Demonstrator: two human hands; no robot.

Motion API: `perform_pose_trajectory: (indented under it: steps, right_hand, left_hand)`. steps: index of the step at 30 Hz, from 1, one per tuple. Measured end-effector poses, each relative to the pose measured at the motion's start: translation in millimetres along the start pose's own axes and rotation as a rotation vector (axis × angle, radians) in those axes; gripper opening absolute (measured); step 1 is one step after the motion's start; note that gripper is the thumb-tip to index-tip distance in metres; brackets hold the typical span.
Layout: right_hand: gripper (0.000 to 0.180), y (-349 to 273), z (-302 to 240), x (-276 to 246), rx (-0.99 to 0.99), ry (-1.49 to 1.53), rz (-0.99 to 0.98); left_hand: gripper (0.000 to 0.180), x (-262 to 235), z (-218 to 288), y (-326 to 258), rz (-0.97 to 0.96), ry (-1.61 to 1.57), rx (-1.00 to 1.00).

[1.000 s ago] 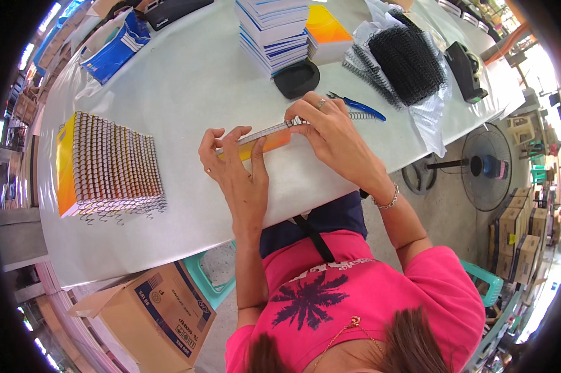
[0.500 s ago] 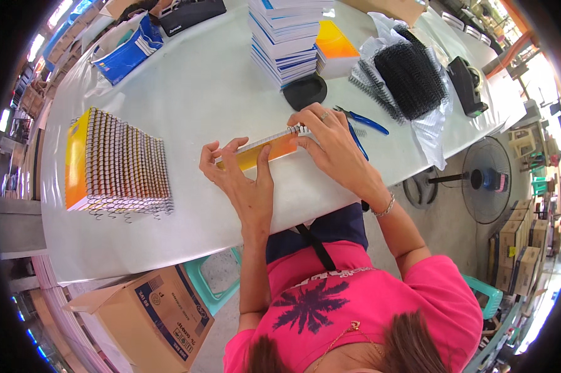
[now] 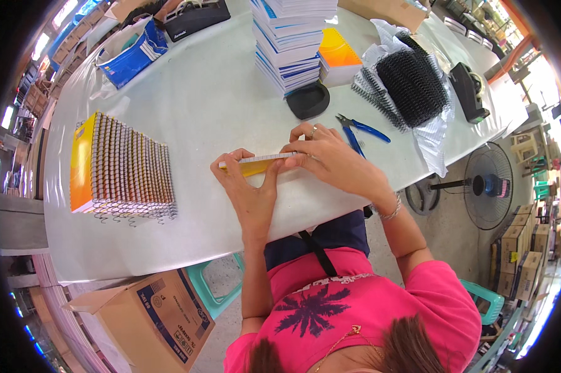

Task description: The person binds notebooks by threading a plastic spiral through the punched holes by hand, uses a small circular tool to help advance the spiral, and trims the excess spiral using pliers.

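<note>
Head view: a thin notebook (image 3: 255, 168) with a yellow cover is held between the two hands, above the tabletop (image 3: 200, 112) near its front edge. It stands on edge, a narrow white edge uppermost and slanting slightly up toward the right, with a strip of yellow cover facing the person.

The left hand (image 3: 249, 197) has its grip around the notebook's left part, fingers over the top and far side, thumb on the near side, parted by little more than the notebook's thickness. The right hand (image 3: 331, 160) has its grip closed on the right end, fingers and thumb bunched and covering it; whether they also pinch a wire coil I cannot tell.

Just beyond the right hand lie blue-handled cutters (image 3: 371, 131), jaws apart, and farther off a black dish (image 3: 308, 101). A stack of spiral-bound notebooks (image 3: 131, 165) stands well apart at the left. Black coils (image 3: 413, 81) lie heaped on white wrapping at the far right.
</note>
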State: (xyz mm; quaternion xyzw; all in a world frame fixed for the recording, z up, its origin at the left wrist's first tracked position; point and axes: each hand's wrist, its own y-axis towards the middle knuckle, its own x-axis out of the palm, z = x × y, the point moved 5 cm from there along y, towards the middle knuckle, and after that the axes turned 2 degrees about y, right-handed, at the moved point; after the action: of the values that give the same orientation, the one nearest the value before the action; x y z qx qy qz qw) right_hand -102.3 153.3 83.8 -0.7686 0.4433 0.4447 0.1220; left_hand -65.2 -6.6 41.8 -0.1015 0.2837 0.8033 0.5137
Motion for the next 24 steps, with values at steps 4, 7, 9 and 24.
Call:
perform_pose_trajectory:
  steps: [4,7,9,24]
  right_hand:
    - [0.033,19.0,26.7,-21.9,0.104,-0.046,0.085]
    - [0.055,25.6,65.5,-15.9,0.272,-0.157,0.177]
    - [0.063,31.5,78.2,-3.3,0.345,-0.181,0.133]
    - [0.034,15.8,74.7,-3.1,0.209,1.087,-0.213]
  left_hand:
    - [0.049,-17.1,-11.1,11.1,-0.124,-0.027,0.037]
    - [0.050,-23.6,-10.1,15.4,-0.156,-0.045,0.076]
    - [0.051,-29.2,-11.7,16.4,-0.162,-0.054,0.083]
    - [0.064,-18.2,-35.6,14.2,-0.154,-0.157,0.027]
